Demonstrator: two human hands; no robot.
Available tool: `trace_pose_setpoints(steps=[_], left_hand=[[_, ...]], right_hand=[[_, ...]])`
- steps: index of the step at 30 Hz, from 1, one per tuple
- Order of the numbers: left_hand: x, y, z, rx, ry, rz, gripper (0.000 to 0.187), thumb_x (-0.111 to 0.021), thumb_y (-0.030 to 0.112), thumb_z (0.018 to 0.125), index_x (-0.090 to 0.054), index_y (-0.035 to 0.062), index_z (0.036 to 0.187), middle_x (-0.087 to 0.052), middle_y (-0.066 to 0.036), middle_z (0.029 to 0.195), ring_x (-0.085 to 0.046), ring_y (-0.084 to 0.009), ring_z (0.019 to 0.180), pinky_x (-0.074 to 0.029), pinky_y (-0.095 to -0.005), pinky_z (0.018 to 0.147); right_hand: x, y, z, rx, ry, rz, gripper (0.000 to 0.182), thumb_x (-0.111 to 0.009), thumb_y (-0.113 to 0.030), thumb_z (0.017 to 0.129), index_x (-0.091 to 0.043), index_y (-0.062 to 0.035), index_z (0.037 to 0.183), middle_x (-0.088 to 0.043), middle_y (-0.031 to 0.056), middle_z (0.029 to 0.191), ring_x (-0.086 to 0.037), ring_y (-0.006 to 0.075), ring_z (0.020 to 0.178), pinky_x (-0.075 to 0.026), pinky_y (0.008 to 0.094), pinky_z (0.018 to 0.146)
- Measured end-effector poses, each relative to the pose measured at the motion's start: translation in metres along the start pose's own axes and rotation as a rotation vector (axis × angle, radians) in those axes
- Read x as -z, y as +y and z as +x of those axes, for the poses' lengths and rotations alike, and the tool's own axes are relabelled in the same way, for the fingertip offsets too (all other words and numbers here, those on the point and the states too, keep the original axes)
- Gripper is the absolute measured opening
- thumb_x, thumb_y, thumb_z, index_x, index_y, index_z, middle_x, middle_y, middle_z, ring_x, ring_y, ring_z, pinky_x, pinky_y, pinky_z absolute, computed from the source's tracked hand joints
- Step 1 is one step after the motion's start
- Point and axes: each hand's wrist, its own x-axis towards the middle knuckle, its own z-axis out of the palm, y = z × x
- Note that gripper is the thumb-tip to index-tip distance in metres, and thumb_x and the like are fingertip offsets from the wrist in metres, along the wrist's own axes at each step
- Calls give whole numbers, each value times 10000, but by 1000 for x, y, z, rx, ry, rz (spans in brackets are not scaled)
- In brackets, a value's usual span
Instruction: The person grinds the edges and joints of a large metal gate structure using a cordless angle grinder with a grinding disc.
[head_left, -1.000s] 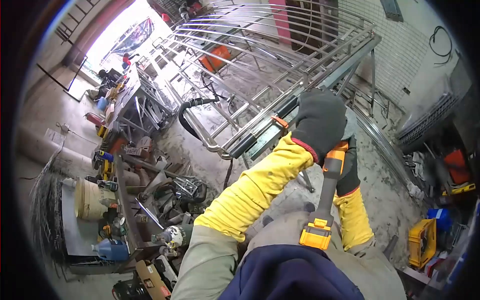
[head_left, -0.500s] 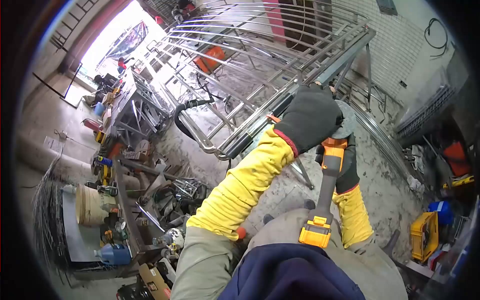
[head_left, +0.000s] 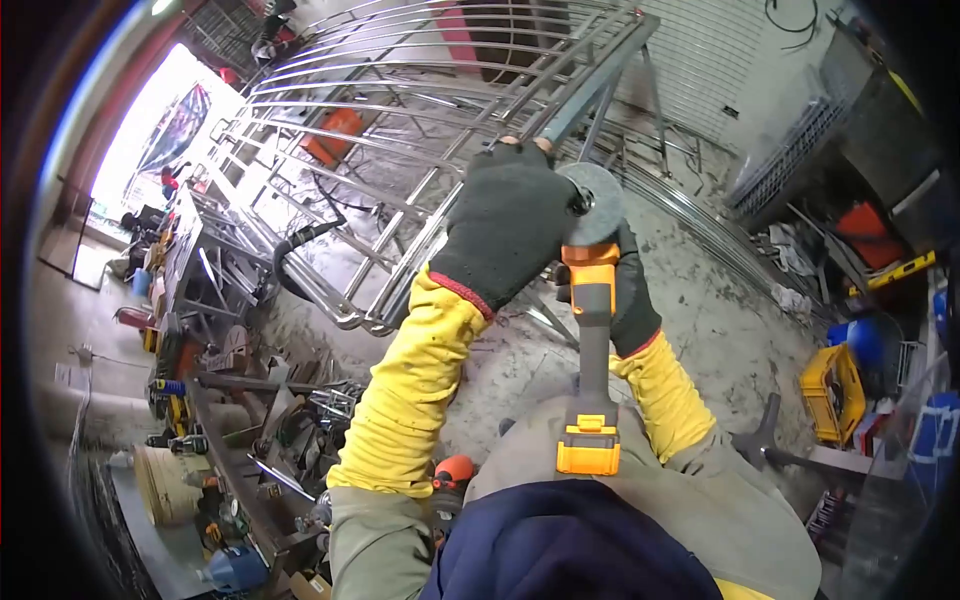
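Note:
An orange and grey cordless angle grinder (head_left: 594, 285) points away from me, its battery (head_left: 588, 448) nearest my body. Its round grey disc (head_left: 600, 205) faces up at the head end. My right hand (head_left: 632, 295), in a black glove, wraps round the grinder's body from the right. My left hand (head_left: 510, 225), gloved too with bare fingertips showing, is closed beside the disc and overlaps its left edge. What the left fingers hold is hidden beneath the hand. Just beyond the left hand lies a frame of shiny metal tubes (head_left: 400, 215).
Metal bars (head_left: 690, 235) lie along the floor on the right. A yellow crate (head_left: 832, 395) stands at the right, near a blue container (head_left: 858, 342). On the left are a cluttered bench (head_left: 240, 480), a bucket (head_left: 165, 485) and a blue jug (head_left: 235, 570). An orange box (head_left: 333, 138) sits behind the frame.
Both hands and the grinder have shifted left in view together. The camera has turned, so the frame and room also slide left and up. More of the disc shows now.

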Motion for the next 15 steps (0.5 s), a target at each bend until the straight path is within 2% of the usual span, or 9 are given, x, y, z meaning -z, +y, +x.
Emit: trace_pose_setpoints(steps=[2,5,7,8,10,11,13,14,15], left_hand=[[-1,2,1,59,-37,80,178,-729,208,905,-848,150,1024,-743,-135,1012,-697,-368,968,-520,-472,890],[-2,5,-2,42,-48,-37,210,-710,163,913,-831,125,1080,-737,-145,1022,-692,-373,971,-523,-480,888],[-1,2,-6,11,-11,-165,187,-751,264,903,-825,112,983,-725,-158,1073,-708,-385,1004,-543,-499,892],[0,0,-5,7,-12,-168,187,-751,264,903,-825,112,983,-725,-158,1073,-708,-385,1004,-543,-499,892],[5,-2,-3,60,12,-241,246,-729,164,930,-807,81,1148,-738,-183,1052,-708,-382,958,-544,-485,851],[6,-1,-2,60,13,-240,246,-729,164,930,-807,81,1148,-738,-183,1052,-708,-382,958,-544,-485,851],[8,0,2,310,47,-402,368,-792,261,916,-782,77,1234,-738,-181,1053,-723,-374,972,-558,-463,851],[8,2,0,309,47,-402,368,-792,261,916,-782,77,1234,-738,-181,1053,-723,-374,972,-558,-463,851],[9,4,-4,272,11,-445,457,-817,306,897,-760,73,1286,-736,-179,1039,-726,-364,973,-561,-453,854]], right_hand=[[4,3,2,72,69,-72,685,-484,-705,1081,-639,-123,1408,-770,155,1151,-775,357,849,-678,496,698],[-1,2,-1,57,-11,8,705,-469,-721,1079,-619,-130,1434,-778,148,1148,-783,355,868,-678,504,708],[2,2,1,51,2,7,710,-459,-727,1078,-615,-136,1439,-776,148,1150,-783,360,867,-675,506,710],[4,1,1,43,9,4,715,-449,-734,1078,-611,-141,1444,-775,148,1152,-783,365,867,-673,508,713],[0,2,1,22,-14,42,712,-439,-734,1081,-609,-147,1446,-771,149,1145,-777,366,870,-672,509,717],[-2,2,1,-5,-39,79,710,-428,-734,1084,-607,-152,1449,-767,151,1138,-772,368,872,-670,510,722],[-1,2,0,8,-43,65,689,-428,-712,1095,-600,-151,1456,-758,161,1140,-765,364,885,-671,505,727],[1,2,0,20,-45,50,669,-428,-691,1106,-592,-149,1463,-749,171,1143,-758,360,897,-671,501,732],[4,2,1,20,-45,49,669,-428,-691,1106,-592,-149,1463,-749,171,1143,-758,360,897,-671,501,732]])
